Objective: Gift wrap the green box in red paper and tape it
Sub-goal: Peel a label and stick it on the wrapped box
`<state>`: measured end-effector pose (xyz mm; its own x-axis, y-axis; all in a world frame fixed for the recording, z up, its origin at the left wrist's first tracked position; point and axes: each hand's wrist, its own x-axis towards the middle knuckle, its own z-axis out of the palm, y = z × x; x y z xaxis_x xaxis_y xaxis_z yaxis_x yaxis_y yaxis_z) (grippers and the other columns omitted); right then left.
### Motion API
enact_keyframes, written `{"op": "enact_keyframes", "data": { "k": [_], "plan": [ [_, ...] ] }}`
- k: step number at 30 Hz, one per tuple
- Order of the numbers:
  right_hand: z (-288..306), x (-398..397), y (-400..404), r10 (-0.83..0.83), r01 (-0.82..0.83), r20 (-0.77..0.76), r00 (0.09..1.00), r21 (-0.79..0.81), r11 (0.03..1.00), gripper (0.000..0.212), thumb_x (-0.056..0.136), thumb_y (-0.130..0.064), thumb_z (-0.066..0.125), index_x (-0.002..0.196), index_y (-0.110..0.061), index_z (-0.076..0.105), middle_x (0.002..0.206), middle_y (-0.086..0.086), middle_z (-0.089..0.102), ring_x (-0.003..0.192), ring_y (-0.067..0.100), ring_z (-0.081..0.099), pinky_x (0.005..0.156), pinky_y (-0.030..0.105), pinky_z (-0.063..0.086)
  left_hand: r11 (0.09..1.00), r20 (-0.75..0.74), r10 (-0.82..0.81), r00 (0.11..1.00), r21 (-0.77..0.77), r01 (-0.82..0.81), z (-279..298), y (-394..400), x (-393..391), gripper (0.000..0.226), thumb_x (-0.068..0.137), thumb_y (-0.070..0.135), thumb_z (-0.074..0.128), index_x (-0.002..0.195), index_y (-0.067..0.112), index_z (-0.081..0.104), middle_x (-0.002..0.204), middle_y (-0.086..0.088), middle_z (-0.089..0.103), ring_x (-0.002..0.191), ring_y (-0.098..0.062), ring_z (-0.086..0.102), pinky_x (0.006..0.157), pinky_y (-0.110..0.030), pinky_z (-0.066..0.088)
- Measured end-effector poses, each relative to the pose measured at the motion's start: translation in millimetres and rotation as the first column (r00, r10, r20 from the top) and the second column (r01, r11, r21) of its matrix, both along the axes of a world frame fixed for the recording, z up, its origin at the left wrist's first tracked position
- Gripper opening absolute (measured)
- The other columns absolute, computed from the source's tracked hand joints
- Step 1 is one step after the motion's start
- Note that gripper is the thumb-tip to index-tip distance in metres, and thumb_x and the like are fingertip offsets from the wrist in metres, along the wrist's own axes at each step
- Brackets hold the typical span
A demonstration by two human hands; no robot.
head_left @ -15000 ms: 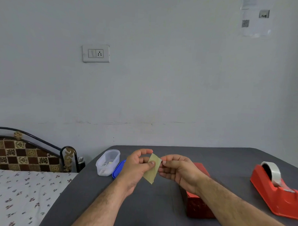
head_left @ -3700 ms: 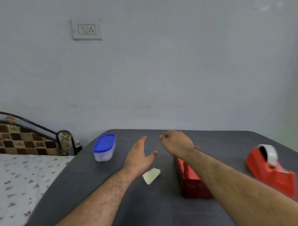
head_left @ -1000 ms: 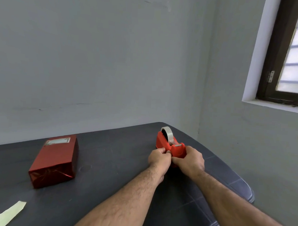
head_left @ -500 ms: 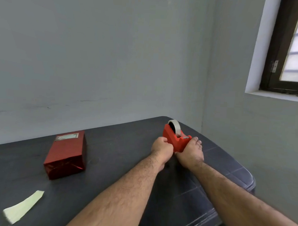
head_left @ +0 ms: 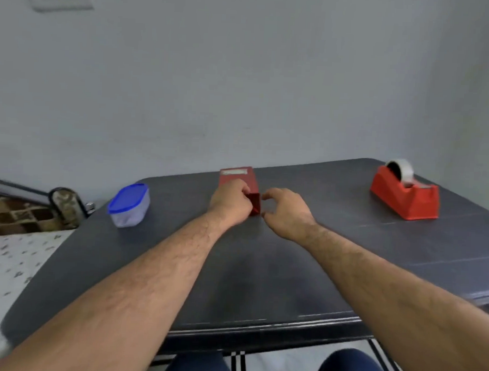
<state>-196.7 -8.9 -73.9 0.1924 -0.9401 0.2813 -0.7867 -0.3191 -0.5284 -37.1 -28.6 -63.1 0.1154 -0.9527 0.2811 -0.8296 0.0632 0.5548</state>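
Left hand (head_left: 229,202) grips red-wrapped box (head_left: 241,177), taped strip on top; right hand (head_left: 285,212) loosely curled, empty.

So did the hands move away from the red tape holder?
Yes. Half a second ago both hands held the tape dispenser. Now the left hand grips the red wrapped box and the right hand hovers beside it, nearer the blue-lidded container.

Red wrapped box (head_left: 239,177), red tape dispenser (head_left: 404,196), blue-lidded container (head_left: 129,204), dark grey table (head_left: 262,270).
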Motion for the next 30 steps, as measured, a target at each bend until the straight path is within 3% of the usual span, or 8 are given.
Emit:
{"op": "enact_keyframes", "data": {
  "k": [5,9,13,18,21,26,28,30],
  "plan": [
    [-13,74,-11,0.183,-0.174,-0.078,0.980,0.113,0.978,0.043,0.088,-0.041,0.077,0.127,-0.024,0.072,0.118,-0.005,0.073,0.111,0.018,0.069,0.094,0.031,0.057,0.957,0.420,-0.037,0.907,0.278,-0.089,7,14,79,0.022,0.083,0.012,0.072,0.102,0.023,0.074,0.104,0.001,0.076,0.090,-0.023,0.073,0.075,-0.032,0.061],
    [-25,113,-40,0.295,-0.237,-0.256,0.920,0.236,0.942,0.071,0.064,-0.074,0.084,0.111,-0.022,0.075,0.099,-0.007,0.072,0.091,0.014,0.069,0.081,0.036,0.063,0.783,0.331,-0.173,0.928,0.617,-0.074,6,-2,111,0.044,0.072,0.020,0.094,0.110,0.016,0.071,0.091,-0.009,0.078,0.061,-0.021,0.076,0.053,-0.029,0.060],
    [-24,131,-67,0.324,-0.265,-0.314,0.892,0.218,0.939,0.049,0.066,-0.061,0.090,0.090,-0.020,0.080,0.081,-0.004,0.075,0.074,0.015,0.072,0.068,0.033,0.064,0.799,0.279,-0.211,0.937,0.601,0.001,1,-28,124,0.039,0.064,0.015,0.100,0.095,0.020,0.076,0.083,-0.002,0.078,0.061,-0.016,0.077,0.055,-0.028,0.061],
    [9,146,-88,0.359,-0.276,-0.352,0.864,0.265,0.924,0.013,0.089,-0.027,0.074,0.094,-0.016,0.079,0.079,0.000,0.069,0.076,0.023,0.069,0.067,0.033,0.060,0.784,0.101,-0.082,0.992,0.620,0.001,11,-45,126,0.015,0.080,-0.001,0.079,0.079,0.014,0.080,0.069,-0.003,0.078,0.063,-0.019,0.078,0.045,-0.021,0.049],
    [34,142,-101,0.287,-0.238,-0.196,0.938,0.241,0.941,0.011,0.091,-0.026,0.070,0.092,-0.019,0.078,0.081,0.001,0.072,0.080,0.025,0.069,0.069,0.031,0.054,0.903,-0.108,0.085,0.990,0.428,-0.031,24,-51,131,0.019,0.083,0.000,0.072,0.077,0.016,0.081,0.070,-0.004,0.078,0.070,-0.022,0.079,0.068,-0.038,0.066],
    [100,130,-122,0.187,-0.221,0.263,0.947,0.107,0.969,0.008,0.093,-0.024,0.075,0.088,-0.025,0.082,0.078,-0.012,0.070,0.078,0.002,0.064,0.067,0.015,0.046,0.975,-0.779,0.111,0.617,0.205,0.084,96,-55,120,0.028,0.095,-0.011,0.062,0.101,0.006,0.082,0.101,-0.011,0.082,0.102,-0.024,0.078,0.092,-0.035,0.064],
    [132,124,-126,0.150,-0.194,0.389,0.909,0.074,0.978,0.008,0.092,-0.021,0.078,0.086,-0.025,0.082,0.079,-0.013,0.069,0.080,0.001,0.064,0.071,0.015,0.047,0.986,-0.883,0.089,0.461,0.145,0.087,129,-59,113,0.026,0.099,-0.010,0.059,0.104,0.005,0.080,0.105,-0.013,0.081,0.105,-0.025,0.077,0.092,-0.034,0.063],
    [176,116,-127,0.101,-0.176,0.514,0.852,0.098,0.980,0.012,0.090,-0.012,0.079,0.092,-0.024,0.083,0.080,-0.012,0.076,0.081,0.003,0.071,0.079,0.025,0.058,0.992,-0.876,0.035,0.482,0.089,0.089,168,-67,106,0.023,0.099,-0.005,0.064,0.106,0.009,0.081,0.105,-0.011,0.081,0.102,-0.024,0.078,0.092,-0.035,0.063]
  ]
}}
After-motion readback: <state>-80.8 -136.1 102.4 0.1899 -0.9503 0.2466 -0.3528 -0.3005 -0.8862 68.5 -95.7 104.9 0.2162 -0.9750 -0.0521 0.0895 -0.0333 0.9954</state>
